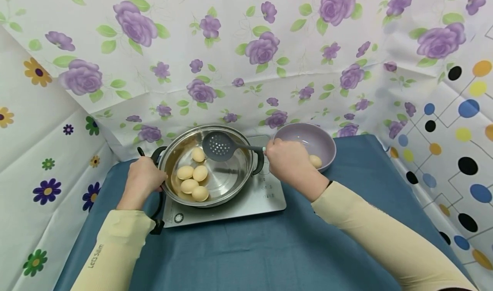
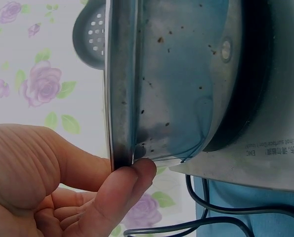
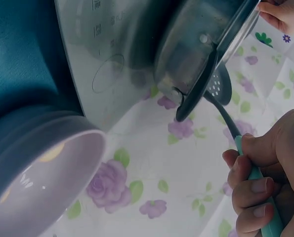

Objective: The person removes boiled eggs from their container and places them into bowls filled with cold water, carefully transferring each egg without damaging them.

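Note:
My left hand [image 1: 143,177] pinches the left rim of a steel pot [image 1: 231,192] between thumb and fingers; the left wrist view shows this grip close up. Several pale brown eggs [image 1: 200,173] lie together on the left side of the pot's bottom. My right hand [image 3: 270,182] grips the green handle of a grey slotted ladle [image 1: 218,146]. The perforated bowl of this ladle hangs over the back middle of the pot, no egg showing in it. Behind the right hand stands a lilac bowl [image 1: 325,143], partly hidden, with an egg [image 1: 315,161] in it.
Under the pot sits a silver induction cooker [image 1: 275,197] on a blue tablecloth [image 1: 246,256]. Its black cord [image 2: 221,211] runs at the left. The pot's black side handle [image 1: 258,162] points right, close to the lilac bowl. Patterned sheets [image 1: 231,60] wall the table's back and sides.

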Demonstrator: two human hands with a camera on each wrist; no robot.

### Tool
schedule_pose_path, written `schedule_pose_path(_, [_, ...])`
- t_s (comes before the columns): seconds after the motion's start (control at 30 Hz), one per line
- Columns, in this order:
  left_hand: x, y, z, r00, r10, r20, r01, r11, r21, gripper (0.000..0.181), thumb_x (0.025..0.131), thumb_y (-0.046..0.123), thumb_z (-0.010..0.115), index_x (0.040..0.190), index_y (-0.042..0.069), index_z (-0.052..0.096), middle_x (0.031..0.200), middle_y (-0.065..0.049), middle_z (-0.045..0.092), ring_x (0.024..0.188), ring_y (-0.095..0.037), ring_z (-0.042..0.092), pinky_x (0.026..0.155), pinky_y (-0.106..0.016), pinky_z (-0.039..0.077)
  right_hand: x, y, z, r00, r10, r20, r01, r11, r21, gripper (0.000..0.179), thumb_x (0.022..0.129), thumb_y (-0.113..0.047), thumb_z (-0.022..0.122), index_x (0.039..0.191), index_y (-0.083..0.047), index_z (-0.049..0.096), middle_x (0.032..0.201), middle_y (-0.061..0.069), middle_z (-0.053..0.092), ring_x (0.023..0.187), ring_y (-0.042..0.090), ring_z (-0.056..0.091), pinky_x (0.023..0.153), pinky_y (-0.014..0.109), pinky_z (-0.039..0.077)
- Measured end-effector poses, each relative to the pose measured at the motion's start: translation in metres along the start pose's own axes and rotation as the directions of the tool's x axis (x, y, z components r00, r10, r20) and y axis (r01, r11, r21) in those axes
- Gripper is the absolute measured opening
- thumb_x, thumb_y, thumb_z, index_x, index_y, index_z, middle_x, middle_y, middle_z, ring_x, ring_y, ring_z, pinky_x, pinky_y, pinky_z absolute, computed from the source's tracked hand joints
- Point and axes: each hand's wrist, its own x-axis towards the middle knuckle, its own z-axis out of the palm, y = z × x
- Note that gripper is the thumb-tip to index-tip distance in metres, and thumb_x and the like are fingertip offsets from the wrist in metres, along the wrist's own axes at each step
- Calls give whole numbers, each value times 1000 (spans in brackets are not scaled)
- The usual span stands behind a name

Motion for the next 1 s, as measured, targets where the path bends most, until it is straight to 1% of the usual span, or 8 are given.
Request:
schedule_pose_path(0.1, [0, 0, 0, 1000, 1, 0, -1, 1000, -1, 22, 80, 11, 56, 77, -6, 68, 53, -9, 65, 44, -16, 62, 44, -32, 47, 0, -4, 0, 1000, -13, 20, 13, 1000, -3, 16, 83, -19, 60, 71, -8, 58, 58, 4, 47, 40, 20, 43, 36, 38, 39])
schedule_pose_path(0.2, [1, 0, 1, 1000, 0, -3, 0, 1000, 0, 21, 80, 11, 56, 77, -7, 68, 53, -10, 65, 44, -16, 62, 44, -32, 47, 0, -7, 1, 999, -32, 34, 32, 999, -12, 10, 79, -14, 60, 71, -9, 57, 59, 4, 48, 41, 19, 43, 35, 37, 38])
schedule_pose_path(0.37, [1, -1, 1, 1000, 1, -4, -1, 1000, -1, 21, 79, 10, 56, 78, -7, 68, 52, -9, 64, 44, -16, 62, 44, -33, 47, 0, -11, 2, 998, -50, 49, 52, 998, -27, 9, 81, -14, 58, 73, -9, 58, 61, 4, 51, 42, 18, 45, 37, 36, 40])
schedule_pose_path(0.5, [1, -1, 2, 1000, 2, -5, -2, 1000, 0, 21, 79, 10, 56, 78, -7, 68, 51, -9, 64, 44, -16, 62, 44, -32, 47, 0, -14, 4, 996, -67, 58, 69, 997, -29, 10, 79, -18, 62, 75, -9, 61, 62, 3, 52, 43, 16, 45, 37, 36, 41])
schedule_pose_path(0.6, [0, 0, 2, 1000, 11, -13, -11, 1000, 3, 21, 79, 10, 56, 76, -7, 68, 50, -9, 63, 43, -16, 61, 43, -32, 47, 1, -16, 4, 995, -83, 50, 84, 996, -37, 9, 76, -19, 64, 75, -10, 62, 61, 2, 52, 43, 14, 44, 36, 34, 40])
schedule_pose_path(0.77, [-2, 0, 2, 999, 36, -32, -36, 999, 3, 20, 78, 9, 55, 73, -6, 68, 49, -9, 63, 42, -17, 61, 42, -33, 46, 2, -21, 5, 995, -89, 49, 92, 994, -54, 8, 77, -18, 62, 73, -11, 62, 59, 1, 51, 41, 13, 43, 32, 34, 35])
schedule_pose_path(0.87, [-2, 0, 2, 999, 35, -31, -35, 999, 0, 21, 79, 9, 55, 73, -6, 68, 49, -9, 63, 42, -17, 61, 42, -33, 46, 2, -23, 4, 993, -66, 97, 68, 997, -26, 8, 80, -18, 59, 74, -12, 62, 60, 2, 51, 42, 14, 41, 30, 34, 30])
schedule_pose_path(1.0, [-2, 0, 2, 999, 24, -27, -24, 1000, -2, 21, 79, 10, 55, 75, -6, 68, 50, -9, 63, 43, -17, 61, 43, -33, 46, 2, -25, 1, 984, -39, 176, 36, 999, 17, 7, 80, -20, 59, 77, -14, 63, 63, 1, 51, 44, 16, 42, 30, 35, 27])
